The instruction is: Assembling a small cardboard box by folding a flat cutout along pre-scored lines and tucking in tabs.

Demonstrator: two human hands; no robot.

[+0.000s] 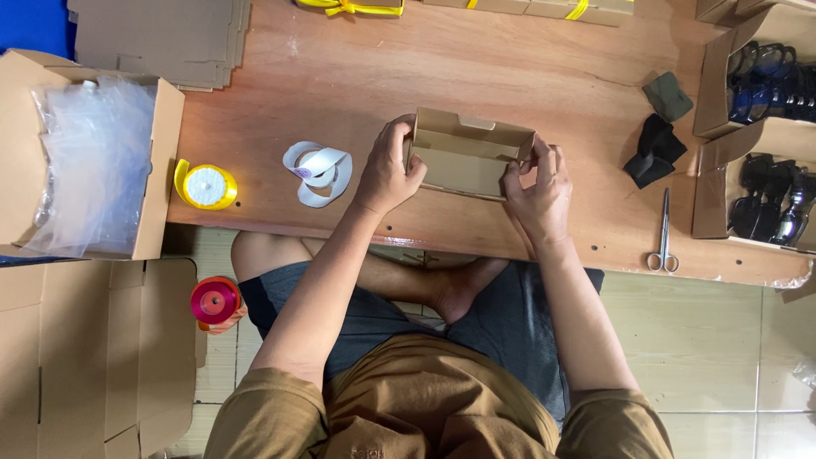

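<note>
Both hands close on a small brown cardboard box (469,155) that sits open-topped on the wooden table (476,64), near its front edge. The left hand (389,170) clamps the box's left end, thumb and fingers pinching the wall, while the right hand (537,183) grips the right end, fingertips curled over the rim. The box looks light and only moderately stiff: thin folded card that would likely buckle if squeezed mid-wall, so the corners and end walls, where the folds double up, seem the safest places to hold. Just left of the grip lies a loose curl of white tape (318,172), and further left a yellow ribbon spool (205,185). To the right of the grip lie dark cloth pouches (654,151) and scissors (664,242), with cartons of sunglasses (769,81) beyond. A stack of flat card blanks (161,38) rests at the far left.
</note>
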